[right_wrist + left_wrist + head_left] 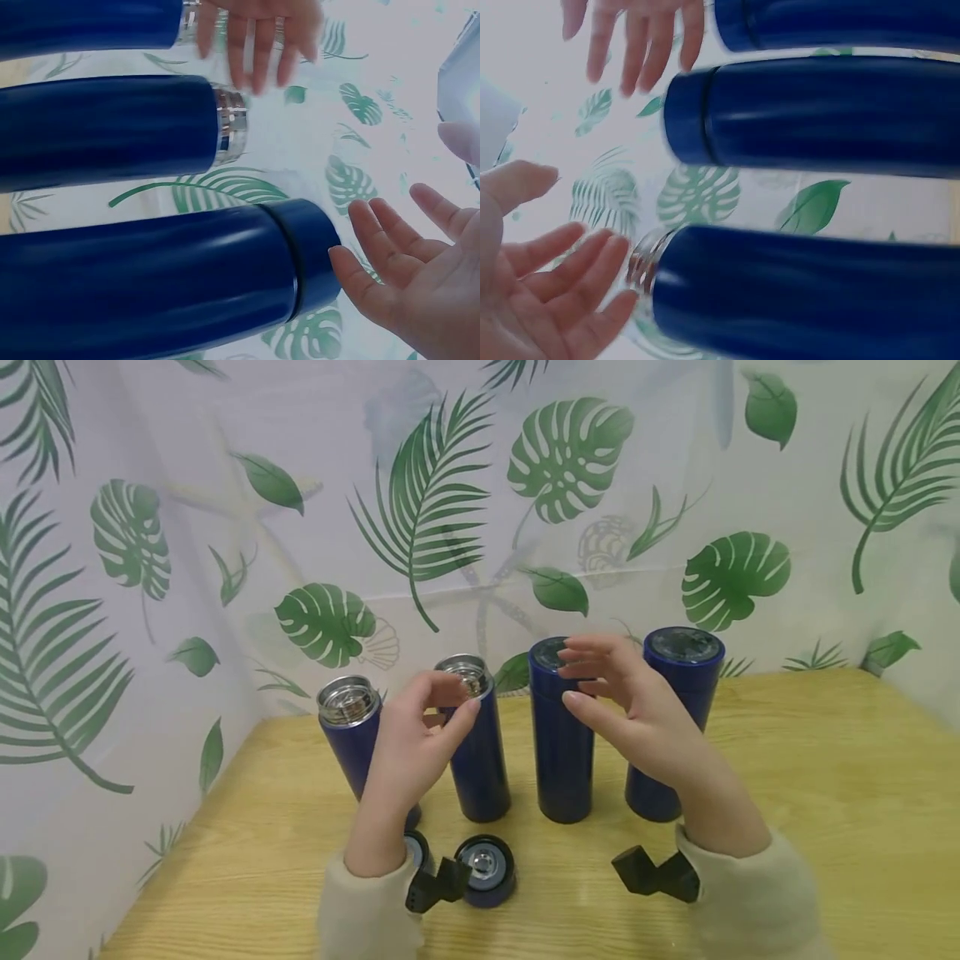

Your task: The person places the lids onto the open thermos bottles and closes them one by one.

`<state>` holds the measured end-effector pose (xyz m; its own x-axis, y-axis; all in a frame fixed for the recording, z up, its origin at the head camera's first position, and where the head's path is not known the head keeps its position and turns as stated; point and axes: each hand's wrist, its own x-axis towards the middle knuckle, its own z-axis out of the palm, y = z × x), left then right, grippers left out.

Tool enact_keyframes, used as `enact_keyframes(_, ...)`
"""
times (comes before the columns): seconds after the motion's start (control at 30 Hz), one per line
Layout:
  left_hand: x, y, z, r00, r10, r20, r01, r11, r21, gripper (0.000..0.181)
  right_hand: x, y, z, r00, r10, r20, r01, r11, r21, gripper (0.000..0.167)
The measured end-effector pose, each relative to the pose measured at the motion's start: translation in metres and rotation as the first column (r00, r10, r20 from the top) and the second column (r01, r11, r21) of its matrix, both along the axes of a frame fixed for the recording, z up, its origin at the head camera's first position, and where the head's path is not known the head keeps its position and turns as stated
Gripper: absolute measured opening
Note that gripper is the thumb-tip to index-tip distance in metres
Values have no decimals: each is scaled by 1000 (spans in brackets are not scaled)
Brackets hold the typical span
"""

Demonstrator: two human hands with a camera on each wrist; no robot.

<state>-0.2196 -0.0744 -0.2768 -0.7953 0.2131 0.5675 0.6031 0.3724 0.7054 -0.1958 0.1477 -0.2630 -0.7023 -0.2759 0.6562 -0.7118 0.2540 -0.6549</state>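
Four dark blue bottles stand in a row. The far left bottle [348,739] and the second one [480,768] have bare steel necks; the third [564,760] and the far right bottle [656,789] wear lids. My left hand [416,735], fingers bent loosely and holding nothing, hovers before the two uncapped bottles; in the left wrist view that hand [555,285] is beside a steel neck [646,259]. My right hand [637,710] is raised near the two lidded tops, empty, fingers loosely spread; in the right wrist view its fingers [382,240] are close to a lid [311,251].
Two round lids lie on the wooden table [247,860] in front of the bottles: one lid [487,870] shows its inner side, the other [417,852] is partly hidden by my left wrist. Behind stands a leaf-patterned cloth [300,543].
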Motion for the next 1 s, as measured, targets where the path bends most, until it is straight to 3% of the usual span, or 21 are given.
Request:
enact_keyframes(0.2, 0, 9, -1, 986, 50, -157, -48, 999, 19, 25, -7, 0, -4, 1000, -3, 23, 2, 999, 39, 38)
enact_keyframes(0.37, -1, 7, -2, 980, 67, -186, -66, 998, 14, 31, -10, -3, -3, 999, 6, 35, -8, 997, 76, 37)
enact_keyframes(0.57, -6, -2, -3, 989, 106, -107, -110, 994, -27, 44, -14, -9, -1, 995, 30, 98, -42, 993, 113, 38)
enact_keyframes(0.73, -10, -4, -1, 994, 111, -15, -111, 994, -12, 53, -18, -13, -3, 990, 34, 135, -56, 985, 161, 37)
enact_keyframes(1.0, -15, -5, -7, 983, 132, 132, -125, 991, -55, 67, -20, -26, -15, 986, 43, 160, -82, 967, 242, 39)
